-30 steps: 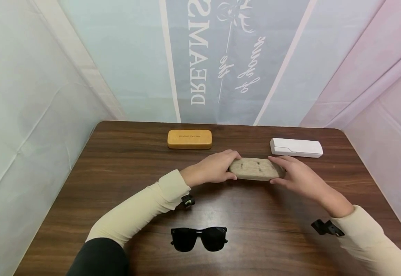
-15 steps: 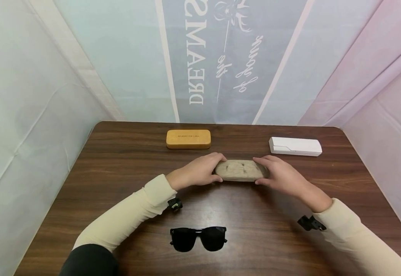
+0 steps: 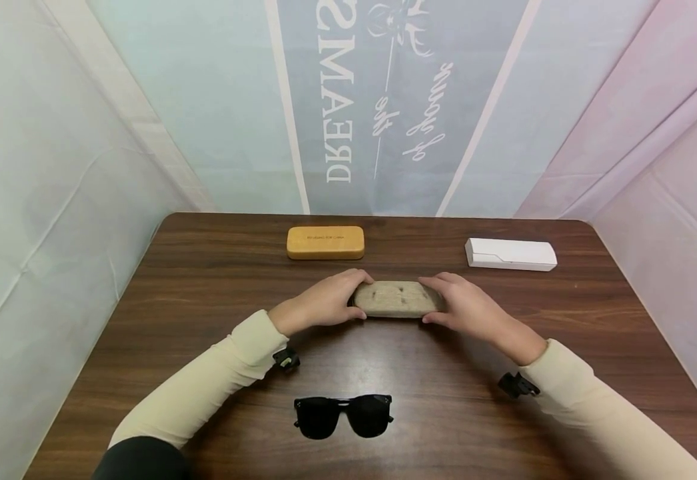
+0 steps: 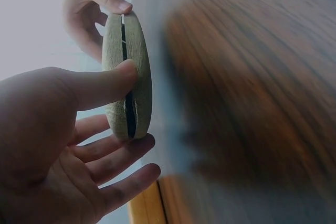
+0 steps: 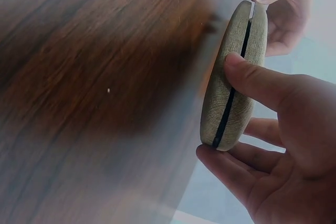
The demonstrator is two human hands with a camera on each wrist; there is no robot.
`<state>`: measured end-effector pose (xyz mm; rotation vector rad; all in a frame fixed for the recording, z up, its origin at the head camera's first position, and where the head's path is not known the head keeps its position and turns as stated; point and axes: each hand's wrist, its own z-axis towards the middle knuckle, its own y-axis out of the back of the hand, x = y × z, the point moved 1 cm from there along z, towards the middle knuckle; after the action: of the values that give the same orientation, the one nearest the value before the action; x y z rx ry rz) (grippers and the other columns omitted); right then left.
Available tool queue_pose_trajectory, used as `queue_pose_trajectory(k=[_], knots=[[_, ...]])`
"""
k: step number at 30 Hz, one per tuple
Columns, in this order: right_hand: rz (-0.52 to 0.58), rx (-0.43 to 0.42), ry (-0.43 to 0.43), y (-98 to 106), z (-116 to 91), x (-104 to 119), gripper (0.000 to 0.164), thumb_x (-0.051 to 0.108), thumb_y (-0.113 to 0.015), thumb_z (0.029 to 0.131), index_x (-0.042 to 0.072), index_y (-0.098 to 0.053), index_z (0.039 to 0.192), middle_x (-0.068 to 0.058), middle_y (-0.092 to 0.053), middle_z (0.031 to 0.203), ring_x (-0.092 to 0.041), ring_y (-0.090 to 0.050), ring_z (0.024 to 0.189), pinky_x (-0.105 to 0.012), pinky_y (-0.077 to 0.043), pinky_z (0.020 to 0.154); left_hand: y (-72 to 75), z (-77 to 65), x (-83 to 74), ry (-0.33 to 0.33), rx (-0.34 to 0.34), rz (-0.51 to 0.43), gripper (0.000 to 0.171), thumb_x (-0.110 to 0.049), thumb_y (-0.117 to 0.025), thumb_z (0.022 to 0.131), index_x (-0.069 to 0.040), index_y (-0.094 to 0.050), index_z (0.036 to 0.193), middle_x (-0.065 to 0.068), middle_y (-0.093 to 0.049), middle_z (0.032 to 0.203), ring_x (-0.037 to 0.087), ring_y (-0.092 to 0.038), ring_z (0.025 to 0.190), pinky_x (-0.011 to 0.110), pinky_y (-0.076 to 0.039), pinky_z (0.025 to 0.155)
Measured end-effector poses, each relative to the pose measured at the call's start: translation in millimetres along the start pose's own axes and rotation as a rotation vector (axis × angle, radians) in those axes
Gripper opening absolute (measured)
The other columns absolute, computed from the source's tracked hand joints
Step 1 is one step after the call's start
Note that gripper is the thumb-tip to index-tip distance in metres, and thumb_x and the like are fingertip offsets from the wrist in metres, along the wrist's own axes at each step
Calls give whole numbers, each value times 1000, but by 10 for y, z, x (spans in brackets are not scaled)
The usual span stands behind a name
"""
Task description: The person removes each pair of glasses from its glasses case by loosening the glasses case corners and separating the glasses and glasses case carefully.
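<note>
Head view shows the left hand point(image 3: 327, 300) and the right hand point(image 3: 468, 307) gripping opposite ends of a beige case point(image 3: 396, 299) over the middle of the wood-grained table point(image 3: 234, 260), thumbs on the near side and fingers beyond; holding both ends probably serves to steady its length. Whether it touches the table is hard to tell. Behind it, a smooth mustard case point(image 3: 325, 243) with rounded corners and an angular white case point(image 3: 510, 254) lie well apart near the back edge, perhaps spaced for easy reach. Black sunglasses point(image 3: 344, 416) lie nearest the person, lenses dark and glossy. Left wrist view shows that hand's thumb clamped across the beige case's dark seam, which seems to keep the two halves together; the woven-looking cover is finely ribbed, the shape slim and tapered. Right wrist view shows the matching hold: the right thumb presses over the seam, fingers behind, and the left hand grips the far end.
</note>
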<state>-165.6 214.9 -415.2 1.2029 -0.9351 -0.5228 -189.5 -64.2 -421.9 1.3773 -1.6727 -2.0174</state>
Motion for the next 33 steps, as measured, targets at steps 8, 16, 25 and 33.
queue_pose_trajectory(k=[8, 16, 25, 33], knots=[[10, 9, 13, -99, 70, 52, 72, 26, -89, 80, -3, -59, 138, -18, -65, 122, -31, -64, 110, -49, -53, 90, -28, -86, 114, 12, -13, -8, 61, -22, -81, 90, -3, -52, 139, 12, -57, 140, 24, -55, 128, 39, -44, 106], [9, 2, 12, -158, 102, 84, 71, 27, -90, 79, -3, -60, 136, -18, -65, 122, -31, -63, 109, -48, -53, 89, -37, -120, 155, 20, -14, -13, 60, -22, -81, 90, -4, -52, 139, 11, -57, 139, 22, -55, 127, 38, -45, 105], [2, 24, -1, -161, 116, 83, 69, 26, -91, 79, -2, -60, 134, -19, -63, 124, -34, -62, 114, -50, -52, 93, -61, -106, 147, -4, -16, 10, 65, -21, -82, 89, -5, -48, 142, 10, -54, 139, 21, -55, 127, 37, -45, 105], [-17, 32, 4, -166, 142, 99, 68, 26, -91, 78, -3, -60, 131, -20, -63, 122, -34, -61, 113, -50, -52, 92, -113, -41, 158, -49, -59, 70, 68, -33, -86, 84, -4, -53, 136, 8, -58, 127, 22, -56, 118, 39, -44, 105]])
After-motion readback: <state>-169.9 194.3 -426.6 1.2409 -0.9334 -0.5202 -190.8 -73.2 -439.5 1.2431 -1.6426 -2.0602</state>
